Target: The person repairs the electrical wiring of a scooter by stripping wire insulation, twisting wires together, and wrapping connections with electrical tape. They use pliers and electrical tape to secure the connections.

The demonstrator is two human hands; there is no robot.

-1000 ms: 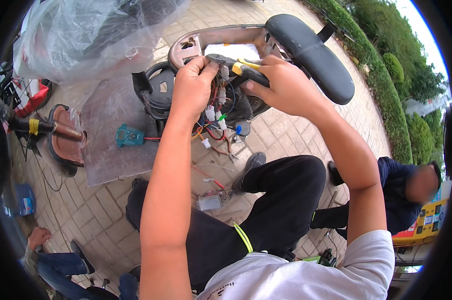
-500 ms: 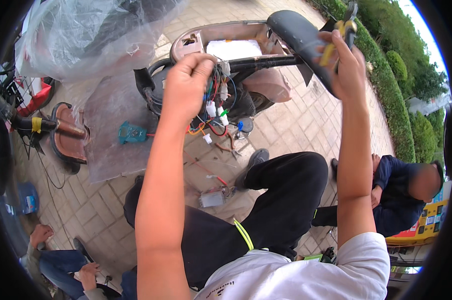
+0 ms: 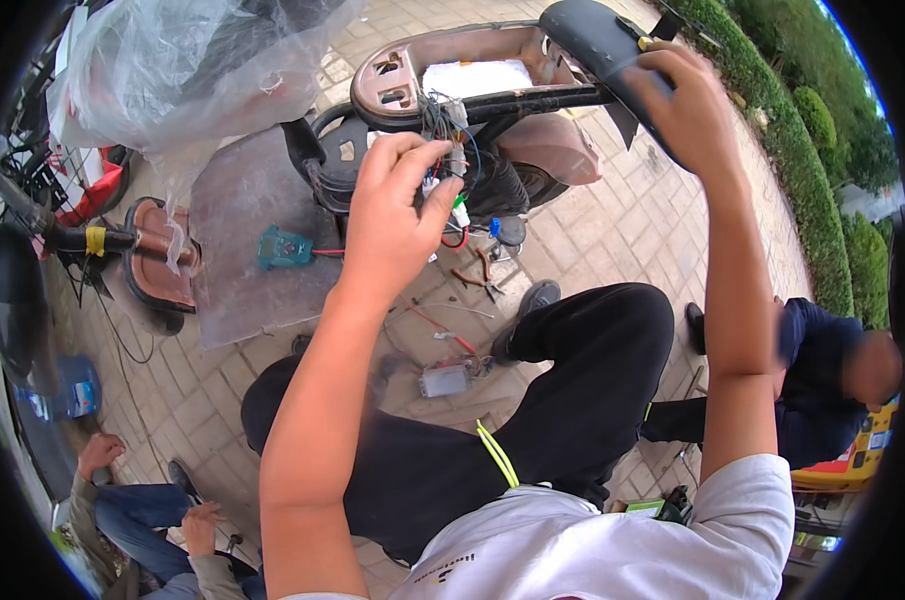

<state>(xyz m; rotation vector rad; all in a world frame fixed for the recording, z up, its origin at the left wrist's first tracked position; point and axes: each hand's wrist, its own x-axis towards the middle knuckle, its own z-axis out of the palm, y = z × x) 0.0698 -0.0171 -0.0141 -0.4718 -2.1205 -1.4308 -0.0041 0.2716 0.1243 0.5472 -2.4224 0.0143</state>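
My left hand (image 3: 404, 205) is in front of a bundle of thin coloured wires (image 3: 438, 118) with white plug connectors (image 3: 457, 160). Its thumb and fingers are apart, with nothing clearly between them; they partly hide the connectors. My right hand (image 3: 690, 105) reaches over the black scooter seat (image 3: 602, 50), fingers spread and a little blurred. A small yellow piece (image 3: 645, 44) shows by its fingertips, probably part of the yellow-handled hand tool; most of that is hidden. The wires hang from the pinkish-brown body (image 3: 380, 70) of a stripped scooter.
A teal meter (image 3: 284, 247) sits on the scooter's footboard (image 3: 242, 300). Pliers (image 3: 484, 272) and a silver box with leads (image 3: 445, 381) lie on the paving. One person (image 3: 822, 350) sits at right, another (image 3: 137, 520) at lower left. Plastic sheeting (image 3: 202, 80) drapes the far left.
My left hand has opened from a pinch at the wires and lowered slightly. My right hand has moved from holding the yellow-handled tool up to reaching over the seat with fingers spread.
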